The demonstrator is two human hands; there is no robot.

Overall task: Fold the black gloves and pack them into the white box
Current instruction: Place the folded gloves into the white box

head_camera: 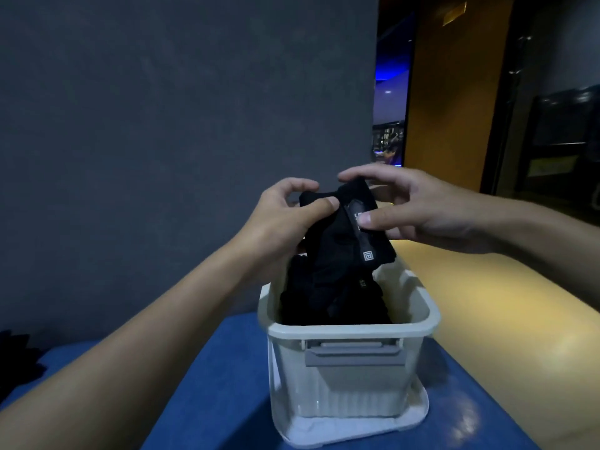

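White ribbed plastic box (350, 331), rounded rim, grey latch (354, 354) on near wall, standing on blue matte worktop (227, 368). Soft black fabric glove (344, 235), folded flat, small white square logo, held above box's far rim. Left hand (279, 222) curled, pinching glove's top-left edge with thumb and forefinger. Right hand (431, 209) half-spread, thumb and fingertips gripping its right side. Crumpled black gloves (328, 297) heaped inside box, just under the held one. Dark heap (16, 362) at worktop's left edge, possibly more gloves.
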